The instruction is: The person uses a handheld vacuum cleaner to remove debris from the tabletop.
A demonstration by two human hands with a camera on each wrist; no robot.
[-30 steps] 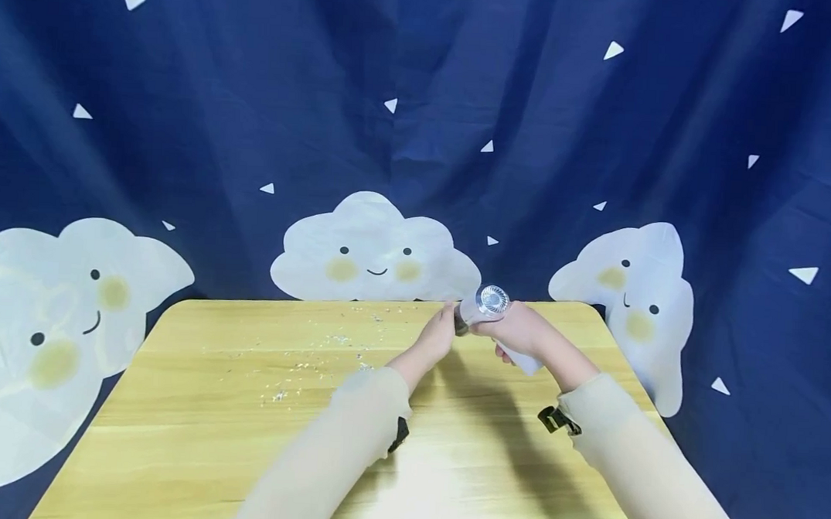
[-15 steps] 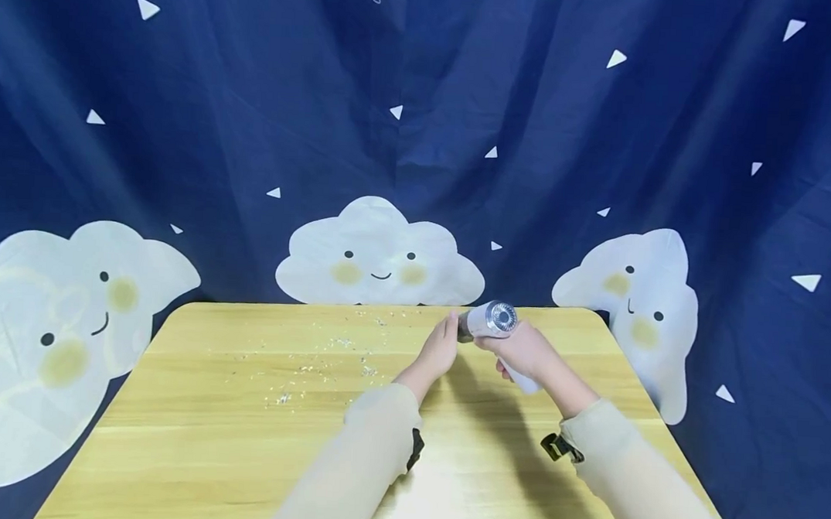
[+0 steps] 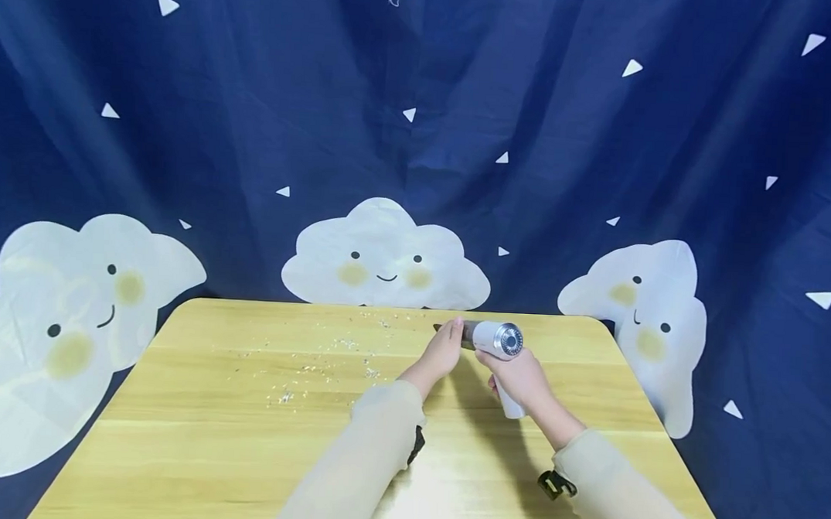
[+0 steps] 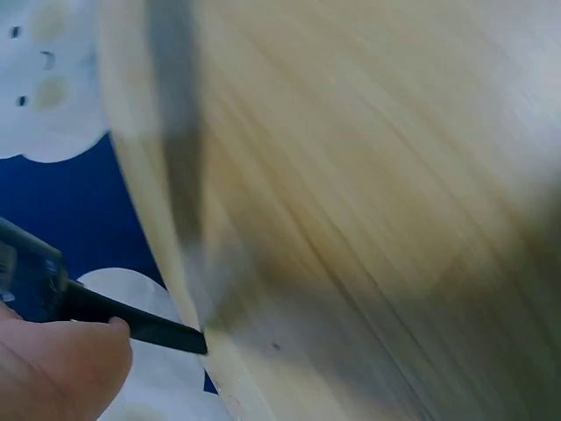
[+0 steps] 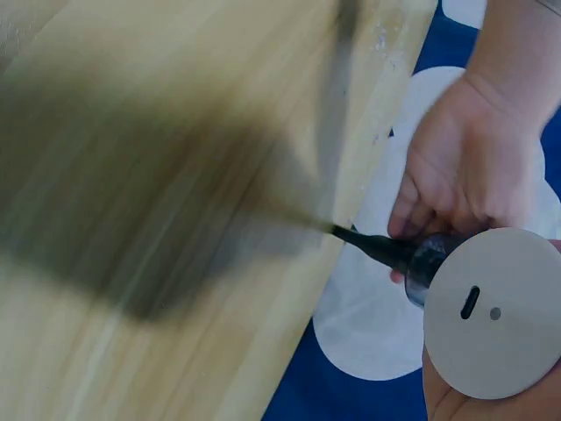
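Presently: right hand (image 3: 518,376) fingers clamped on handheld vacuum (image 3: 499,340), left hand (image 3: 442,352) fingers pinching its black nozzle (image 5: 372,248); nozzle might slip off, scattering crumbs (image 3: 327,360) beyond tabletop (image 3: 192,435).

Both arms extend forward, sleeves to the wrists. Left hand (image 3: 441,355) has fingers curled in a pinch near the right hand (image 3: 519,376), which is closed in a grip.

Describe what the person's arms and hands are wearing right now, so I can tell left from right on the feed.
Both arms wear matching long, loose beige sleeves: left sleeve, right sleeve. A small black strap or clip shows at each cuff: left strap, right strap. The left hand and right hand are bare: no gloves, rings or markings visible.
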